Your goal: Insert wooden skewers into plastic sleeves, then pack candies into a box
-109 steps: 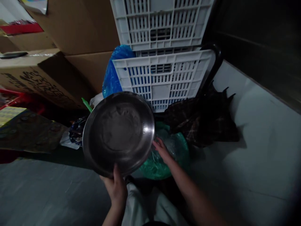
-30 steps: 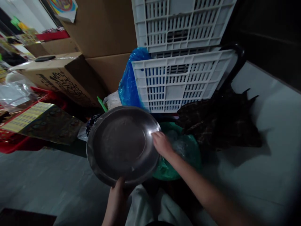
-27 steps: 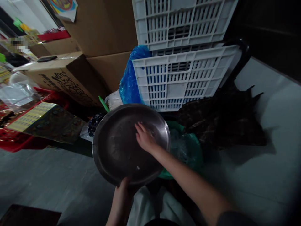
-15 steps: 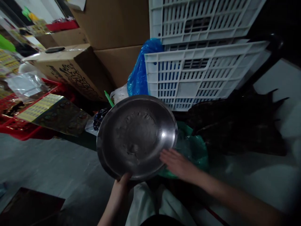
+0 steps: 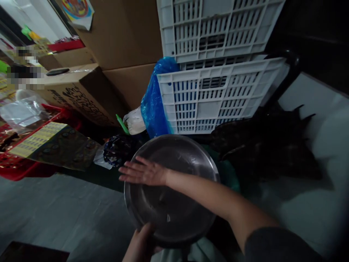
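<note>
A wide, round metal basin (image 5: 185,222) is in front of me, with a few small bits of something pale lying in its bottom. My left hand (image 5: 143,240) grips the near-left rim, thumb over the edge and the other fingers mostly hidden beneath. Stretched across the basin is my right arm. My right hand (image 5: 144,173) is open at the far-left rim, fingers spread and holding nothing; whether it touches the metal I cannot tell. Behind the basin's right side shows part of a green plastic bag (image 5: 230,174).
White slatted crates (image 5: 207,109) stand behind the basin, beside a blue plastic bag (image 5: 154,105). Cardboard boxes (image 5: 128,32) are stacked at the back left. A red basket (image 5: 32,169) with packets sits at left. Dark plastic bags (image 5: 267,145) lie at right.
My right hand has swept from the basin's right rim across to its far-left side. The basin sits lower and further right in view, still held by my left hand.
</note>
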The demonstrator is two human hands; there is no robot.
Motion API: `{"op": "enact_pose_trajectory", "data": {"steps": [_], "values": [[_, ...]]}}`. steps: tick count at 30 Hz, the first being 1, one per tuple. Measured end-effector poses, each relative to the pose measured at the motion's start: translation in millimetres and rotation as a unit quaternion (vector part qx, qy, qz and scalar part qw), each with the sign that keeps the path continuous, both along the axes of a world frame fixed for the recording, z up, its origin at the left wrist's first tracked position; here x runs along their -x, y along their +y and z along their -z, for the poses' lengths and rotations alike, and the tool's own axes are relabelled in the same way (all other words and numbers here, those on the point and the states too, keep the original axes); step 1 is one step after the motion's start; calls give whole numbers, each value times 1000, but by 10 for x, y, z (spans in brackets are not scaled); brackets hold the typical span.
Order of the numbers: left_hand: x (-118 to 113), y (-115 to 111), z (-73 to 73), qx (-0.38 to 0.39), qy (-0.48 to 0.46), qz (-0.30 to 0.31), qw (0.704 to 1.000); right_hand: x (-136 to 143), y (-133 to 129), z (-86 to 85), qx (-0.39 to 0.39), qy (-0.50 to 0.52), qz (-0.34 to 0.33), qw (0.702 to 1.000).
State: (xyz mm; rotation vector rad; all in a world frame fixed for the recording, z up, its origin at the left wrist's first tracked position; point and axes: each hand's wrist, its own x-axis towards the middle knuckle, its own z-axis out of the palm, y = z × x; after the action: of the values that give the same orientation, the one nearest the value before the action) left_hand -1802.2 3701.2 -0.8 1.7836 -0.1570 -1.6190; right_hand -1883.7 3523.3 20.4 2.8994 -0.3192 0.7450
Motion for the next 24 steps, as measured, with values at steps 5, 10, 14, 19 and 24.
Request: {"op": "enact_pose_trajectory", "data": {"steps": [5,10,14,19,24], "values": [[-101,85,-162,3,-7,36,999,497,-701,89,-92,35,202,974],[-354,70,-322,-18,-12,62,998,997,-766,225,-283,82,340,893],[-524,33,-303,3,-41,73,996,1116,-583,452,-322,25,406,855],[-595,70,-115,-4,-34,56,998,1189,-531,847,-392,-21,540,745],[-732,206,45,-28,9,13,999,1516,-443,974,-443,-11,565,696]]}}
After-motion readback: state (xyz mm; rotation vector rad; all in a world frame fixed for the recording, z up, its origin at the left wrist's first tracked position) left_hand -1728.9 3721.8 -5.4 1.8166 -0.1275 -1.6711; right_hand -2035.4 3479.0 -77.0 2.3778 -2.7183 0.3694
